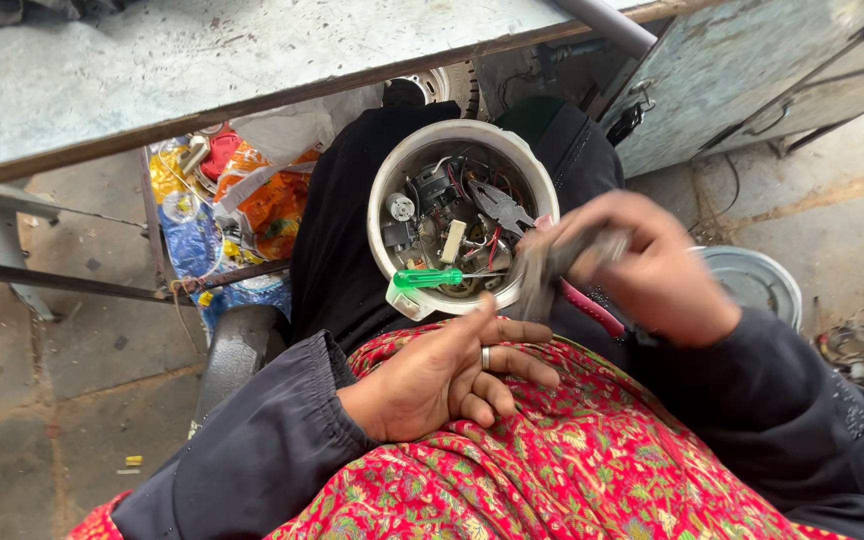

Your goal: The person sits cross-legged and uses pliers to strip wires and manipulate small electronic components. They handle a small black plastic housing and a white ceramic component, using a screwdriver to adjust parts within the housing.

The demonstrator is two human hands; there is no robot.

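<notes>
Hands meet over an opened white round appliance base that rests upside down on the person's lap, against the black cloth, with wires, small parts and a pair of pliers lying inside it. A green-handled screwdriver lies across its near rim. The right hand is closed around a blurred grey part just beside the rim; a pink cord runs beneath it. The left hand rests half open on the red patterned cloth, holding nothing, thumb up toward the base.

To work well here, I judge the free left hand should steady the base at its rim so it cannot tip off the lap, while the right keeps the grey part clear of the loose wires.

Motion blur hides what the grey part is and how the fingers pinch it. The far side of the base is shadowed, and the metal disc behind the right wrist is partly covered.
</notes>
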